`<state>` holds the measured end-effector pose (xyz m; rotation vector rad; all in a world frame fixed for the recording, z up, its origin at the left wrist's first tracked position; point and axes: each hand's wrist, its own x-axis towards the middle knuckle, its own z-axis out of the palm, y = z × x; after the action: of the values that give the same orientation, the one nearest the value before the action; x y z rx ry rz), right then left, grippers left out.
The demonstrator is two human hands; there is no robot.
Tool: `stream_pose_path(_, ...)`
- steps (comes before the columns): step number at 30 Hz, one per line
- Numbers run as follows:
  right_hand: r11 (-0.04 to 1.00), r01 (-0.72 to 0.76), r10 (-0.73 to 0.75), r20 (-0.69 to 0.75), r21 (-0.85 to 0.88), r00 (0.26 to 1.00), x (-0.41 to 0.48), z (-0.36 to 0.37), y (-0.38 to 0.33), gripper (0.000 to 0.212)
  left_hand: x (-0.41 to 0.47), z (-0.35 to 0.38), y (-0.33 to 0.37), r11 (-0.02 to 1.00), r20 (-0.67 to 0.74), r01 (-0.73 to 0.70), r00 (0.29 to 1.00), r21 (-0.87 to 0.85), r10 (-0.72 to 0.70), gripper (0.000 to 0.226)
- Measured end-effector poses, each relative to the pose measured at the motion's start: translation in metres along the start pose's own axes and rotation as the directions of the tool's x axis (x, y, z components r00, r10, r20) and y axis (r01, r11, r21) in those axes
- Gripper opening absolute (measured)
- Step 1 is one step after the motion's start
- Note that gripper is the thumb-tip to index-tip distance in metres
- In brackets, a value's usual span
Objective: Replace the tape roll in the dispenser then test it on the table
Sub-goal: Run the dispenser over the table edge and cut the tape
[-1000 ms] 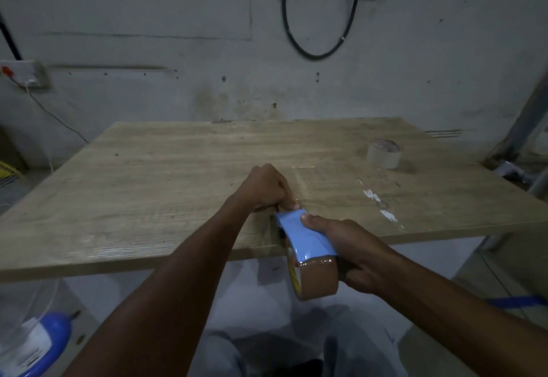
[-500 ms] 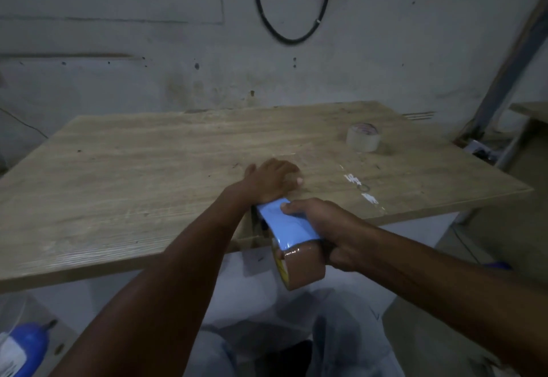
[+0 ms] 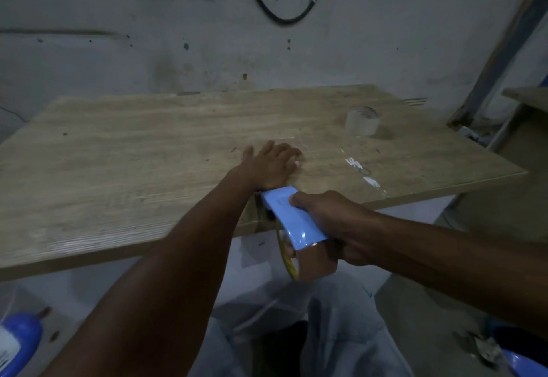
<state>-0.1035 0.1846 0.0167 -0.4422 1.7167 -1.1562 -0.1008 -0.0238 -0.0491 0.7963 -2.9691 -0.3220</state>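
Observation:
A light blue tape dispenser with a brown tape roll in it sits at the near edge of the wooden table. My right hand grips the dispenser, thumb on its blue top. My left hand lies flat on the tabletop just beyond the dispenser's front, fingers stretched out and pressing down on the surface. A faint glossy strip of tape runs on the wood ahead of those fingers. A second, pale tape roll stands at the far right of the table.
White marks spot the table right of my hands. A blue bottle lies on the floor at lower left. A slanted metal post and another wooden surface stand at the right. A black cable hangs on the wall.
My left hand went from a curled grip at the dispenser's front to lying flat on the table, farther from the edge. The dispenser stays at the table edge in my right hand.

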Motion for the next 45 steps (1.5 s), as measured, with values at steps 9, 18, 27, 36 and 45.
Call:
stream_pose_path(9, 0.999, 0.002, -0.001, -0.025, 0.039, 1.0, -0.014, -0.007, 0.031, 0.033, -0.01, -0.005, 0.016, 1.0, -0.077, -0.001, 0.997, -0.028, -0.001, 0.057)
stream_pose_path(18, 0.997, -0.037, 0.041, -0.064, 0.064, 0.997, -0.015, -0.002, 0.033, 0.04, -0.023, 0.006, 0.034, 0.998, -0.072, 0.068, 0.995, -0.016, -0.069, 0.069)
stream_pose_path(27, 1.0, 0.002, -0.003, -0.088, -0.015, 0.996, -0.014, -0.002, 0.037, 0.032, -0.025, 0.013, 0.032, 0.995, -0.136, 0.078, 0.987, -0.056, -0.085, 0.062)
stream_pose_path(36, 0.999, -0.002, -0.004, -0.127, -0.048, 0.992, -0.025, 0.0, 0.05, 0.042, -0.034, 0.012, 0.036, 0.998, -0.176, 0.04, 0.983, -0.05, -0.048, 0.06)
stream_pose_path(45, 0.999, -0.051, 0.049, -0.143, -0.012, 0.989, -0.025, 0.001, 0.055, 0.036, -0.049, 0.017, 0.045, 0.999, -0.102, 0.037, 0.994, 0.016, -0.035, 0.073)
